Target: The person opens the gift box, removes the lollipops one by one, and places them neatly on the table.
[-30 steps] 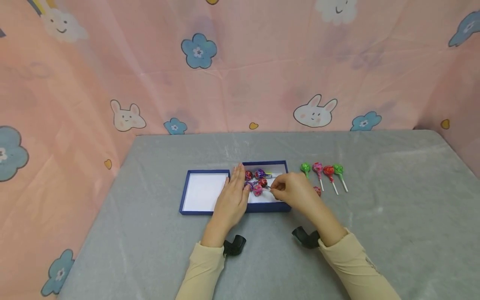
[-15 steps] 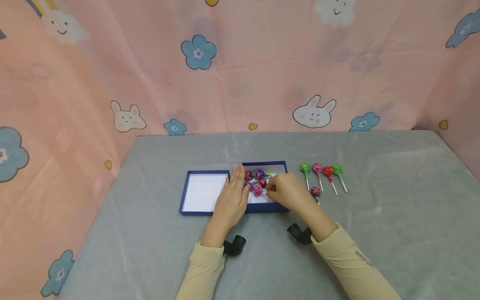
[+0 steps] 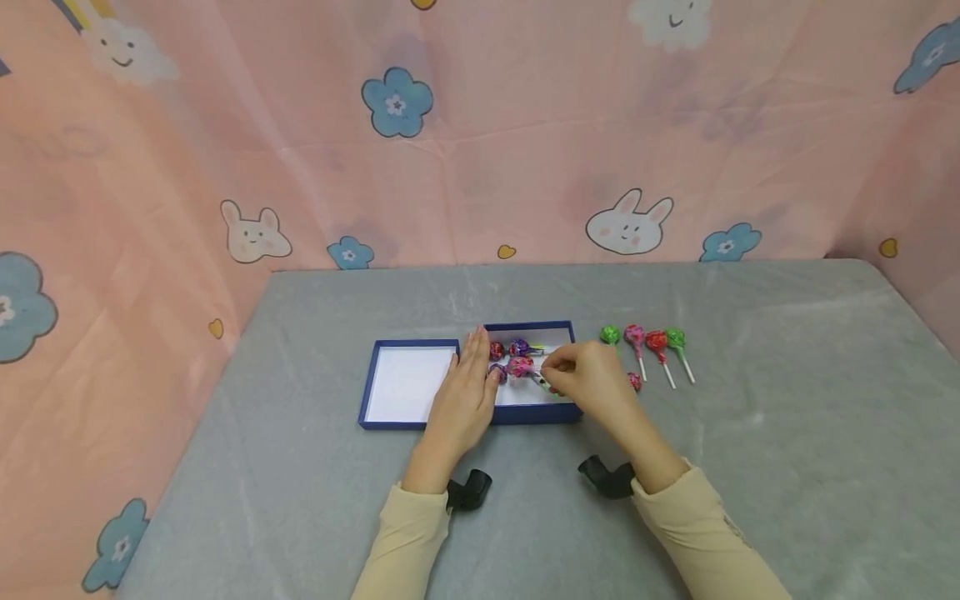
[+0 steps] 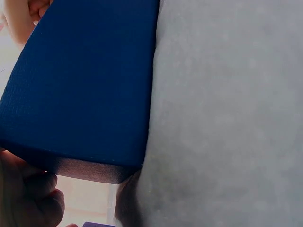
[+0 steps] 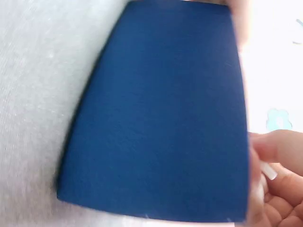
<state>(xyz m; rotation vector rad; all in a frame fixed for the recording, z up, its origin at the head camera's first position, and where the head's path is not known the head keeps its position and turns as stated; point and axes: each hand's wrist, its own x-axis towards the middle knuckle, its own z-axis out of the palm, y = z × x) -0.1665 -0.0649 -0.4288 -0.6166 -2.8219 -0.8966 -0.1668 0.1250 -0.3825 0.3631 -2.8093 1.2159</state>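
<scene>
My left hand (image 3: 467, 383) lies with straight fingers along the left side of the blue box (image 3: 534, 414), between it and a shallow blue lid (image 3: 408, 426). Over the box's right part, my right hand (image 3: 588, 379) pinches a lollipop; its white stick (image 5: 269, 170) pokes out between finger and thumb in the right wrist view. The fingers hide most of that lollipop. Inside the box are a pink lollipop (image 3: 521, 367), a purple one (image 3: 519, 347) and a dark red one (image 3: 497, 351). Another purple lollipop (image 3: 498, 372) shows beside my left thumb.
Right of the box, a row of lollipops lies on the grey table: green (image 3: 610, 335), pink (image 3: 635, 337), red (image 3: 657, 341) and green (image 3: 677, 338). A red lollipop (image 3: 635, 382) is partly hidden behind my right wrist. A pink patterned curtain (image 3: 480, 167) hangs behind.
The pink lollipop in the box has shifted slightly away from me, over where a dark red one showed. My right hand moved left, then back right. My left hand stayed still.
</scene>
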